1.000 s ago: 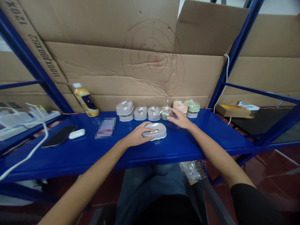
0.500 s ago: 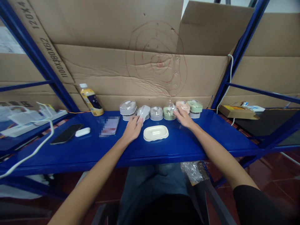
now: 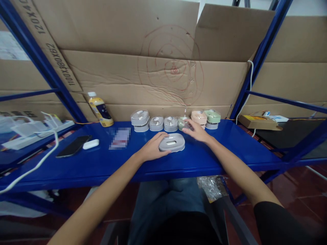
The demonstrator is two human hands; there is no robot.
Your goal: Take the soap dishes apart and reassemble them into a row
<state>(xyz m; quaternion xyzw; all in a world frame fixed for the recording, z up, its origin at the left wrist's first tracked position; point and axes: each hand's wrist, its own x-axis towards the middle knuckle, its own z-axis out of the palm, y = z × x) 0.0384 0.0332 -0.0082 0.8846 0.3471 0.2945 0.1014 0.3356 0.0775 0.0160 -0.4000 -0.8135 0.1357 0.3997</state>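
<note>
My left hand [image 3: 156, 147] is wrapped around the left end of a grey oval dish [image 3: 172, 142], a soap dish by its look, with a slot in its middle. The dish is near the front centre of the blue shelf [image 3: 102, 166]; whatever lies under it is hidden. Behind it, my right hand [image 3: 196, 130] has its fingers curled over a small green box [image 3: 182, 123] with a clear lid, covering much of it. Beside the green box stand two grey lidded boxes, one [image 3: 170, 123] nearer and one [image 3: 156, 123] further left.
A stacked grey box [image 3: 140, 117] stands at the left of the row, peach [image 3: 199, 117] and green [image 3: 213, 116] ones at the right. Further left are a yellow bottle [image 3: 100, 109], a blurred-out flat item [image 3: 120, 138], a phone [image 3: 73, 146] and a white case [image 3: 91, 144]. Cardboard [image 3: 114, 68] walls the back.
My left hand has brought the grey dish forward and right, over the spot of the cream dish, which no longer shows. My right hand has moved slightly lower and left over the green box.
</note>
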